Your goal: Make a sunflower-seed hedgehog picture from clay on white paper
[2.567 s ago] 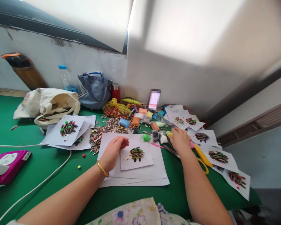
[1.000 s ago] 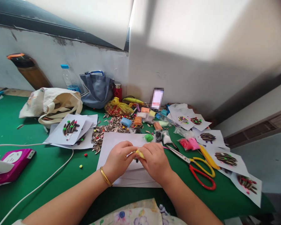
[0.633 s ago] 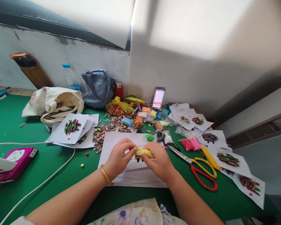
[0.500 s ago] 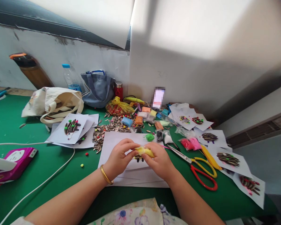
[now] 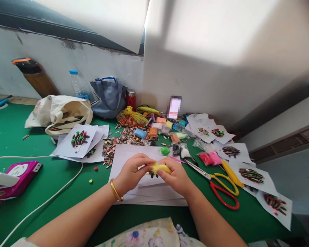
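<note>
Between my hands is a lump of yellow modelling clay (image 5: 159,167), seemingly in clear plastic wrap. My left hand (image 5: 134,170), with a gold bangle (image 5: 116,190) on the wrist, pinches its left end between thumb and fingers. The right end is gripped by my right hand (image 5: 177,176), thumb on the near side. Both hands hover over a stack of white paper (image 5: 123,154). Part of a dark picture (image 5: 152,175) on the top sheet shows just below the clay; my hands and the clay hide the rest of it.
Scissors (image 5: 211,177) with red and yellow handles lie right of the paper. Sunflower seeds (image 5: 123,139) and clay packets (image 5: 153,132) spread behind it. Finished seed pictures (image 5: 251,175) line the right edge, and others (image 5: 79,140) lie left. A white cable (image 5: 46,197) crosses the green table.
The fingers have shifted slightly on the yellow clay, and a bit more of it shows between my hands. The view has moved very slightly; the surrounding things stay put.
</note>
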A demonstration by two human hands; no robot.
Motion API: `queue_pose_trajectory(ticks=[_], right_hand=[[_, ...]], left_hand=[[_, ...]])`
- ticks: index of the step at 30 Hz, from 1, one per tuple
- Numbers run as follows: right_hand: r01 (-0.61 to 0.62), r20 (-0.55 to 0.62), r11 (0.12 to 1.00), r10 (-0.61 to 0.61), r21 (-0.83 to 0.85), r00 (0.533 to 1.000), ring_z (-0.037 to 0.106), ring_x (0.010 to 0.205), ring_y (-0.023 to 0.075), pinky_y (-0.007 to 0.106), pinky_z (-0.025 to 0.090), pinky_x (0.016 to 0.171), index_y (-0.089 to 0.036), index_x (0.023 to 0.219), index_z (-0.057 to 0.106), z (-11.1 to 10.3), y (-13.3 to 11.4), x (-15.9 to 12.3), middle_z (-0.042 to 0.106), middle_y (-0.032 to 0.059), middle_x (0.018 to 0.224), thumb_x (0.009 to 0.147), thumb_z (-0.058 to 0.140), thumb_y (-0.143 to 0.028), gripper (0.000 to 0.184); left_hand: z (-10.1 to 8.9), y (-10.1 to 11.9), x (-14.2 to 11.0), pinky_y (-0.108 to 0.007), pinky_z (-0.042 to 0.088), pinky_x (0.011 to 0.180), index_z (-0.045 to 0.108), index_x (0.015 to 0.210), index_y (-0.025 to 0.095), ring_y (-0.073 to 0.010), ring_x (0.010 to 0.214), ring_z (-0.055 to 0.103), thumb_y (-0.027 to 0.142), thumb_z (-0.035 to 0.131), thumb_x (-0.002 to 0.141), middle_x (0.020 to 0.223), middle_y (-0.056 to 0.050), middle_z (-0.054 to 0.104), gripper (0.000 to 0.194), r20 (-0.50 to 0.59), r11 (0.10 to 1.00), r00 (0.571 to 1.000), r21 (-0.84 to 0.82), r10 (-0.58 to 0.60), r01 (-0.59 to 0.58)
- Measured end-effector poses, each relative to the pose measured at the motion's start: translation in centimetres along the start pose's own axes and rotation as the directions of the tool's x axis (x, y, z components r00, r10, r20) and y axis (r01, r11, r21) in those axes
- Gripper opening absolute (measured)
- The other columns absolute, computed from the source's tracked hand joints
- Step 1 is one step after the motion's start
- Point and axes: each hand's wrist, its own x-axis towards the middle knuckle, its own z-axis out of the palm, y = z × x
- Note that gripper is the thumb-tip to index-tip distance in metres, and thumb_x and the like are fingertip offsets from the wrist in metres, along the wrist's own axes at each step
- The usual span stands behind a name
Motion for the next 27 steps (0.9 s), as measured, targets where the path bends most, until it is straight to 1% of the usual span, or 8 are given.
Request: queue_pose_trajectory(ticks=[6, 9, 12, 14, 17, 19, 22, 27], right_hand=[[0.008, 0.016, 1.0, -0.008, 0.001, 1.0, 0.059, 0.081, 0.0175, 0.028, 0.046, 0.071, -0.02, 0.091, 0.065, 0.14, -0.27, 0.06, 0.065, 0.0022, 0.086, 0.088, 0.059, -0.036, 0.017], [0.024, 0.004, 1.0, -0.024, -0.016, 1.0, 0.059, 0.08, 0.0179, 0.029, 0.046, 0.072, -0.02, 0.092, 0.064, 0.06, -0.2, 0.13, 0.065, 0.0026, 0.086, 0.089, 0.059, -0.037, 0.018], [0.001, -0.058, 0.999, -0.004, -0.05, 0.998, 0.059, 0.081, 0.0185, 0.029, 0.046, 0.072, -0.02, 0.093, 0.064, -0.22, 0.16, 0.13, 0.065, 0.0033, 0.086, 0.089, 0.059, -0.036, 0.018], [-0.029, -0.107, 0.998, 0.022, -0.062, 0.994, 0.059, 0.081, 0.0184, 0.029, 0.046, 0.072, -0.02, 0.093, 0.064, -0.44, 0.41, 0.09, 0.064, 0.0034, 0.087, 0.089, 0.058, -0.036, 0.017], [-0.05, -0.128, 0.997, 0.043, -0.051, 0.991, 0.059, 0.081, 0.018, 0.029, 0.046, 0.072, -0.02, 0.093, 0.063, -0.6, 0.59, 0.04, 0.064, 0.0032, 0.088, 0.089, 0.059, -0.037, 0.018], [-0.046, -0.114, 0.998, 0.04, -0.043, 0.993, 0.059, 0.082, 0.0181, 0.029, 0.046, 0.072, -0.02, 0.094, 0.063, -0.56, 0.57, 0.03, 0.064, 0.0032, 0.088, 0.089, 0.059, -0.037, 0.018], [-0.024, -0.092, 0.999, 0.02, -0.036, 0.996, 0.06, 0.08, 0.0181, 0.029, 0.046, 0.071, -0.02, 0.093, 0.063, -0.32, 0.4, 0.03, 0.064, 0.0033, 0.087, 0.089, 0.059, -0.037, 0.018], [-0.008, -0.074, 0.999, 0.005, -0.047, 0.997, 0.06, 0.078, 0.0181, 0.029, 0.047, 0.069, -0.02, 0.093, 0.064, -0.02, 0.37, 0.08, 0.065, 0.0035, 0.086, 0.089, 0.058, -0.038, 0.019]], left_hand=[[0.01, 0.49, -0.02, -0.029, 0.046, 0.074, 0.065, 0.083, 0.02, -0.016, 0.079, 0.057, 0.02, 0.053, 0.091, 0.08, -0.004, 0.061, 0.014, 0.041, 0.996, 0.999, 0.088, 0.011, -0.015], [0.16, 0.63, -0.07, -0.03, 0.046, 0.074, 0.06, 0.078, 0.019, -0.0168, 0.079, 0.054, 0.022, 0.051, 0.092, 0.08, -0.004, 0.059, 0.017, 0.001, 0.996, 1.0, 0.091, -0.019, 0.019], [0.32, 0.25, -0.07, -0.028, 0.045, 0.066, 0.058, 0.078, 0.019, -0.015, 0.07, 0.051, 0.032, 0.052, 0.091, 0.074, -0.001, 0.056, 0.02, -0.037, 0.972, 0.976, -0.108, -0.214, 0.209], [0.37, -0.1, -0.04, -0.026, 0.044, 0.061, 0.058, 0.081, 0.018, -0.0131, 0.066, 0.05, 0.039, 0.053, 0.091, 0.071, 0.0, 0.055, 0.024, -0.008, 0.881, 0.931, -0.327, -0.365, 0.343], [0.37, -0.34, 0.02, -0.025, 0.046, 0.065, 0.063, 0.088, 0.017, -0.0128, 0.071, 0.054, 0.044, 0.06, 0.086, 0.079, -0.002, 0.06, 0.027, 0.025, 0.736, 0.883, -0.542, -0.469, 0.406], [0.37, -0.23, 0.04, -0.027, 0.048, 0.069, 0.066, 0.094, 0.017, -0.0145, 0.078, 0.057, 0.042, 0.067, 0.081, 0.086, -0.004, 0.064, 0.029, 0.035, 0.71, 0.874, -0.569, -0.484, 0.415], [0.5, -0.02, -0.03, -0.028, 0.051, 0.067, 0.067, 0.098, 0.017, -0.0166, 0.08, 0.06, 0.039, 0.074, 0.075, 0.092, -0.006, 0.064, 0.033, 0.045, 0.75, 0.889, -0.519, -0.455, 0.41], [0.78, 0.02, -0.16, -0.027, 0.051, 0.065, 0.066, 0.086, 0.018, -0.0143, 0.074, 0.058, 0.038, 0.075, 0.073, 0.086, -0.003, 0.06, 0.026, -0.04, 0.866, 0.933, -0.386, -0.359, 0.317]])
